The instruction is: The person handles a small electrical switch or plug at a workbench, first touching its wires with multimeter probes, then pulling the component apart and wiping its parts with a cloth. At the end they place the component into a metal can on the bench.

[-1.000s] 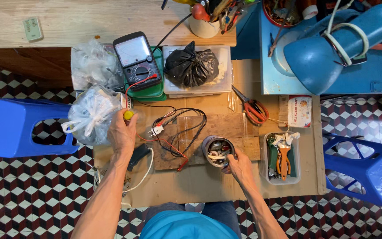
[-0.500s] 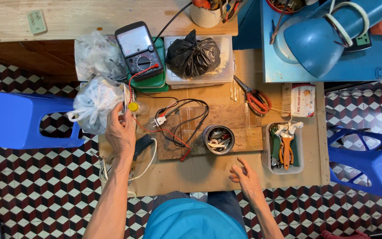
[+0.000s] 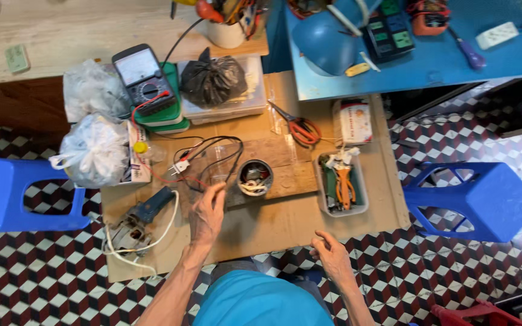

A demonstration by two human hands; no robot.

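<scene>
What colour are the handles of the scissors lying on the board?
Orange-red handles on the scissors, seen plainly in the head view, right of the black bag.

Matt cardboard sheet (image 3: 273,223) — rough wooden board (image 3: 279,163).

My left hand (image 3: 206,214) hovers open, fingers spread, over the tangle of red and black test leads (image 3: 209,160) looped loosely on the wooden board, just beside the round metal motor stator (image 3: 255,177) (windings visible inside), which stands upright, opening up, at the board's middle.
</scene>
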